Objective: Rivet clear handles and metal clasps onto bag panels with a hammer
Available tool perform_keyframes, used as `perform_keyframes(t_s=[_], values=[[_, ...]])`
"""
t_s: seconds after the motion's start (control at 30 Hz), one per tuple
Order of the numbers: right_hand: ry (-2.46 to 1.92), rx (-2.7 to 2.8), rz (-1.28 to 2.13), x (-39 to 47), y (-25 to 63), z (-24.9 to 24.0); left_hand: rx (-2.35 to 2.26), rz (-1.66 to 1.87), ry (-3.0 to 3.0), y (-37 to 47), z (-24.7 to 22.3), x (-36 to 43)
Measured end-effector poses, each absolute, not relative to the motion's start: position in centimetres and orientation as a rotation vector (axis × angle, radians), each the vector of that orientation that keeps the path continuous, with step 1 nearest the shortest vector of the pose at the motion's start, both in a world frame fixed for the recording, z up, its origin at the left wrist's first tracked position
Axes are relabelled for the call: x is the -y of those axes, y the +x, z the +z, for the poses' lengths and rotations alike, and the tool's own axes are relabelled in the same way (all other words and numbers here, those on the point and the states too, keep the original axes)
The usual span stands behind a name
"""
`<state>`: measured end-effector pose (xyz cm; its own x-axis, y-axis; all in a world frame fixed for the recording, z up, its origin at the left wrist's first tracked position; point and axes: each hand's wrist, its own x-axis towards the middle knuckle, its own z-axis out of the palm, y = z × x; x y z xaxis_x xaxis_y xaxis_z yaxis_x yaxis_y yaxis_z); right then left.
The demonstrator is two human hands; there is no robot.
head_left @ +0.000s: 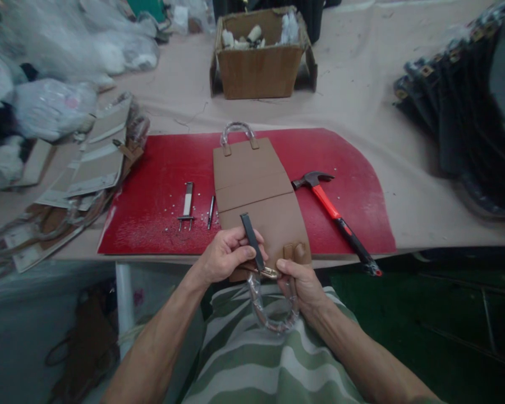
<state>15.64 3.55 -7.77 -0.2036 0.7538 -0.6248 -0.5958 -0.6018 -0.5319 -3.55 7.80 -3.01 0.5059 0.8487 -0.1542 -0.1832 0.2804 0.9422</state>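
A tan leather bag panel [255, 174] lies lengthwise over the red board, its near end past the table's edge. Plastic-wrapped handles stand at both ends, the far handle [238, 130] on the board and the near handle [273, 320] hanging over my lap. My left hand [229, 255] is closed round a dark flat bar-like tool [251, 238], whose lower end meets gold-coloured metal hardware [269, 273] at the panel's near end. My right hand [301, 280] pinches the panel's near edge right beside that hardware. Small tan straps [294, 250] sit just above my right fingers.
On the red board [353, 196] lie a claw hammer [330, 207] to the right, a pronged punch [187, 205] and a thin dark rod [211, 212] to the left. A cardboard box [261, 70] stands behind. Bag pieces [96, 157] pile up left, dark pieces [450, 101] right.
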Motion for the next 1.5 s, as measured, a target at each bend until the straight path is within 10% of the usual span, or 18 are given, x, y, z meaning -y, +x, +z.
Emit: perform_keyframes(t_s=[1.5], values=[[-1.057, 0.345, 2.025, -3.5, 16.4, -7.2, -1.253, 1.189, 1.133, 0.4, -2.1, -5.3]])
